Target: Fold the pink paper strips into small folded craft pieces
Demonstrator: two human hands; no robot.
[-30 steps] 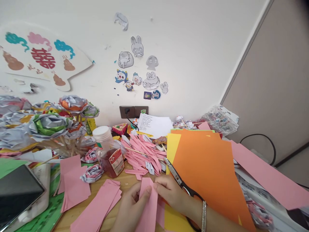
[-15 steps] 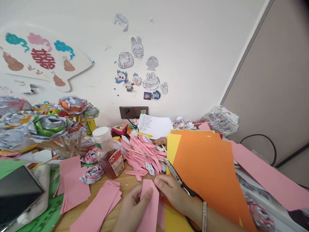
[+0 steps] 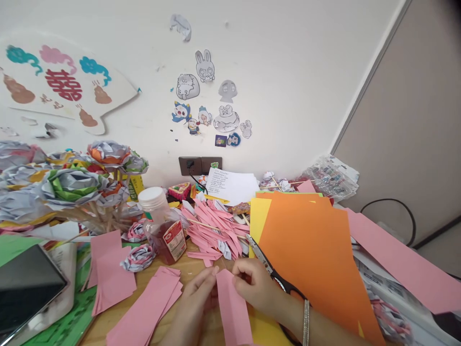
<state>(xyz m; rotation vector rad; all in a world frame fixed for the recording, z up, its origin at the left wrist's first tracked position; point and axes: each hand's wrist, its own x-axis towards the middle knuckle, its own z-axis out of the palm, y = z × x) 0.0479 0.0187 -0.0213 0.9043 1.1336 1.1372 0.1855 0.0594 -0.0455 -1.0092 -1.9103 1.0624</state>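
Note:
A pink paper strip (image 3: 233, 310), with a lengthwise crease and one top corner slanted, stands between my two hands near the table's front edge. My left hand (image 3: 197, 298) is closed, thumb and fingertips pinched at the strip's upper left corner. On the other side my right hand (image 3: 257, 284), with a bracelet at the wrist, has its fingers curled on the upper right edge. Just beyond the hands lies a pile of folded pink paper pieces (image 3: 216, 226). Scissors (image 3: 264, 259) with black handles rest beside my right hand, partly hidden under the forearm.
Flat pink strips (image 3: 147, 305) are stacked left of my hands. A jar (image 3: 153, 204) and a tilted bottle of red liquid (image 3: 169, 242) stand behind them. Orange sheets (image 3: 306, 254) cover the right side. Paper flowers (image 3: 75, 185) and a dark-screened device (image 3: 29, 293) are at left.
My left thumb has left the strip's face and now pinches its top left corner. The strip has shifted right and its crease shows more. My right fingers have curled further in.

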